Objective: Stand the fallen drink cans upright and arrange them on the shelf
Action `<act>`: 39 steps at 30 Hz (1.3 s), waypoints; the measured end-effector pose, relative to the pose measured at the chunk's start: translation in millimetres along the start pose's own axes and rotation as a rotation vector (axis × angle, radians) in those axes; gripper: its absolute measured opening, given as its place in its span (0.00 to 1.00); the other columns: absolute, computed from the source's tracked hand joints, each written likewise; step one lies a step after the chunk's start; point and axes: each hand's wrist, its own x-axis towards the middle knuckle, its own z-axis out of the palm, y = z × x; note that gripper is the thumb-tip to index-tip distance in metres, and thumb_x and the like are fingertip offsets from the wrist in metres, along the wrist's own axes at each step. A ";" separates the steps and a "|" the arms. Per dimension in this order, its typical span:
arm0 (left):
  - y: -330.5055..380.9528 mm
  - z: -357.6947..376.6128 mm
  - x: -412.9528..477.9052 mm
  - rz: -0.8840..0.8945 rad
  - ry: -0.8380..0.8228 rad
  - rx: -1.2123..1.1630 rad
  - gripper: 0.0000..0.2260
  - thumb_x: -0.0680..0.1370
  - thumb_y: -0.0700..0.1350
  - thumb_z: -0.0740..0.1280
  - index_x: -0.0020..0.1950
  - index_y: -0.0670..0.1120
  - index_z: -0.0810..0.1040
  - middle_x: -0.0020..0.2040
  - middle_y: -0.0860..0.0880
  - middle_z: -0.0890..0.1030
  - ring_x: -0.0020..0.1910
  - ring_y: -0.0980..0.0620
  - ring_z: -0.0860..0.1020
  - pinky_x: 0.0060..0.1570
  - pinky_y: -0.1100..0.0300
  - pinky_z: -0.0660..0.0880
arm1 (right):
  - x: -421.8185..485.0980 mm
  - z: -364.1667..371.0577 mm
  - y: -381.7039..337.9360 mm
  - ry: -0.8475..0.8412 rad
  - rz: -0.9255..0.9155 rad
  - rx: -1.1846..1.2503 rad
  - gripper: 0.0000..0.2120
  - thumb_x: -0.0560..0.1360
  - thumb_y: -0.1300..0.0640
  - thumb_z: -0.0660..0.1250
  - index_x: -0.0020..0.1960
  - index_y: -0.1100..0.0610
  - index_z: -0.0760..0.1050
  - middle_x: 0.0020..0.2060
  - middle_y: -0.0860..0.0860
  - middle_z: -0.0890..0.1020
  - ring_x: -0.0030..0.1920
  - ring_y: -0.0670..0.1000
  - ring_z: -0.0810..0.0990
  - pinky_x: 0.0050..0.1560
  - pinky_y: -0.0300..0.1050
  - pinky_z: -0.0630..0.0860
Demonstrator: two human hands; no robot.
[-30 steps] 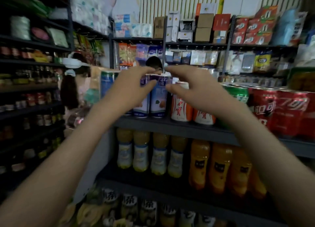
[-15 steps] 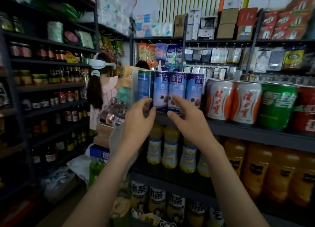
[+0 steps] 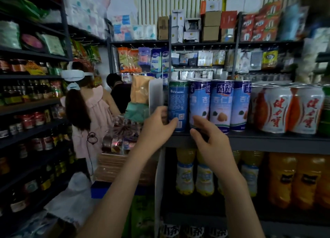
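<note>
At the left end of the shelf (image 3: pixel 267 139), the dark blue can (image 3: pixel 178 102) stands upright, long axis vertical, touching the light-blue cans (image 3: pixel 221 103) to its right. The left hand (image 3: pixel 156 126) grips its lower part, thumb across the front. The right hand (image 3: pixel 212 141), fingers half-curled, sits at the base of the adjacent light-blue can; whether it holds that can cannot be told.
</note>
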 end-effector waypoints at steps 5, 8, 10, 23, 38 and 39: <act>-15.3 0.8 15.8 -0.036 -0.164 -0.083 0.25 0.73 0.51 0.70 0.67 0.49 0.69 0.59 0.53 0.78 0.56 0.55 0.77 0.59 0.51 0.74 | 6.1 11.9 -6.7 -0.041 0.030 -0.057 0.19 0.79 0.58 0.63 0.69 0.54 0.69 0.55 0.42 0.74 0.57 0.39 0.72 0.51 0.18 0.65; -21.1 3.4 16.6 -0.019 -0.178 -0.099 0.24 0.72 0.51 0.72 0.65 0.49 0.70 0.58 0.52 0.80 0.55 0.55 0.78 0.58 0.52 0.75 | 8.7 19.1 -6.2 -0.066 0.032 -0.084 0.20 0.79 0.58 0.62 0.70 0.53 0.68 0.58 0.43 0.75 0.58 0.39 0.72 0.52 0.20 0.66; -22.6 4.3 15.7 -0.008 -0.146 -0.118 0.20 0.71 0.50 0.73 0.61 0.49 0.74 0.55 0.52 0.81 0.53 0.55 0.79 0.54 0.55 0.76 | 9.8 21.7 -4.2 -0.051 0.043 -0.082 0.21 0.79 0.57 0.63 0.71 0.53 0.68 0.60 0.45 0.76 0.59 0.40 0.73 0.56 0.25 0.68; -23.5 -3.4 3.9 -0.036 -0.160 -0.223 0.27 0.70 0.54 0.74 0.65 0.49 0.70 0.55 0.56 0.78 0.50 0.63 0.77 0.48 0.67 0.74 | 13.1 24.1 -3.4 -0.055 0.081 -0.092 0.22 0.79 0.57 0.61 0.73 0.53 0.65 0.62 0.44 0.75 0.58 0.39 0.72 0.49 0.20 0.67; -5.2 8.6 -2.5 -0.010 -0.085 0.093 0.18 0.77 0.53 0.65 0.62 0.46 0.67 0.59 0.47 0.76 0.55 0.47 0.75 0.45 0.61 0.67 | 11.2 -23.5 0.0 0.204 -0.050 -0.323 0.25 0.75 0.59 0.67 0.71 0.58 0.64 0.55 0.47 0.70 0.57 0.49 0.73 0.59 0.47 0.72; -5.8 7.3 -2.0 -0.004 -0.093 0.090 0.19 0.77 0.53 0.65 0.63 0.46 0.67 0.60 0.47 0.76 0.56 0.48 0.75 0.46 0.61 0.68 | 11.0 -24.0 0.3 0.193 -0.057 -0.330 0.26 0.75 0.60 0.67 0.71 0.58 0.64 0.54 0.47 0.69 0.56 0.48 0.72 0.59 0.47 0.72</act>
